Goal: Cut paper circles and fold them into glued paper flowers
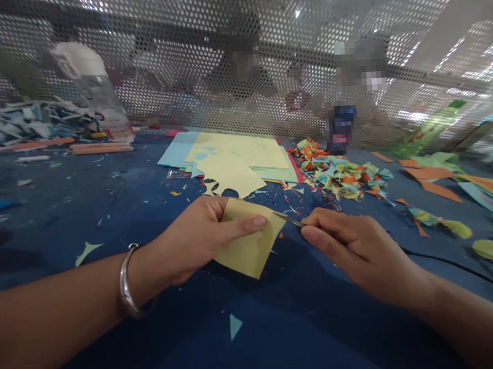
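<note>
1. Scrap triangle [235, 326], light blue: lies flat on the dark blue tabletop [173, 345], nearest the person.
2. Yellow sheet [250, 245]: held above the tabletop, between the two hands. The left hand [199, 232] grips it, thumb on the upper face; a silver bangle [127, 281] encircles that wrist.
3. Pointed metal tool [289, 220]: closed within the right hand [350, 245], tip at the sheet's upper right corner. Handle hidden by the fingers.
4. Black cable [455, 262]: runs along the tabletop, right of the right hand.
5. Paper stack [248, 151], yellow, blue and red: beyond the hands, a yellow piece with cut-outs [229, 171] on its near side.
6. Pile of small paper pieces [341, 173], orange, green and yellow: right of the stack.
7. Bottle [106, 104], white-capped: stands at far left.
8. Perforated screen [171, 50]: spans the background.
</note>
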Available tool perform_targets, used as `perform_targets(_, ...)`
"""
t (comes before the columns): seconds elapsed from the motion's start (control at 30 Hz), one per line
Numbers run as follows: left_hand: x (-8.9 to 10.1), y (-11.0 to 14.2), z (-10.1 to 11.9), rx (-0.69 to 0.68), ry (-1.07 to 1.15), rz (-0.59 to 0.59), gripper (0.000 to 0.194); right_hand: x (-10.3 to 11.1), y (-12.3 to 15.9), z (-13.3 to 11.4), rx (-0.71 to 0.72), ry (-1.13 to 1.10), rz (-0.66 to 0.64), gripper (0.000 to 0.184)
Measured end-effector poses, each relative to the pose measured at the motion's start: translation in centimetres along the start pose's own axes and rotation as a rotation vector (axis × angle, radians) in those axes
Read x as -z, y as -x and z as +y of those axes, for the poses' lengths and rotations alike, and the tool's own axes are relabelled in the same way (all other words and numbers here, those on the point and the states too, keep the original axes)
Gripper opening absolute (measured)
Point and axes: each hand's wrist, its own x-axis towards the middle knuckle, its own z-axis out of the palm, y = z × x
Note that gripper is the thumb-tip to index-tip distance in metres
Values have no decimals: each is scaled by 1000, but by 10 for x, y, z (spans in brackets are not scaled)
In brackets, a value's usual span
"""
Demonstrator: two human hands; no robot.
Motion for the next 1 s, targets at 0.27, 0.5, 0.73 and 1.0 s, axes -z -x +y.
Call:
perform_targets(0.27, 1, 1, -2, 14, -49, 20, 32, 1, -2, -1, 47, 5, 6, 36)
perform_targets(0.5, 0, 2, -1, 28, -32, 7, 27, 1, -1, -3, 29, 22, -12, 38)
perform_targets(0.73, -2, 1, 1, 72, -16, -16, 26, 1, -1, -2, 12, 47, -38, 39)
perform_targets(1.0, -3, 5, 1, 114, 9, -35, 26, 1, -2, -4, 18, 58, -53, 39)
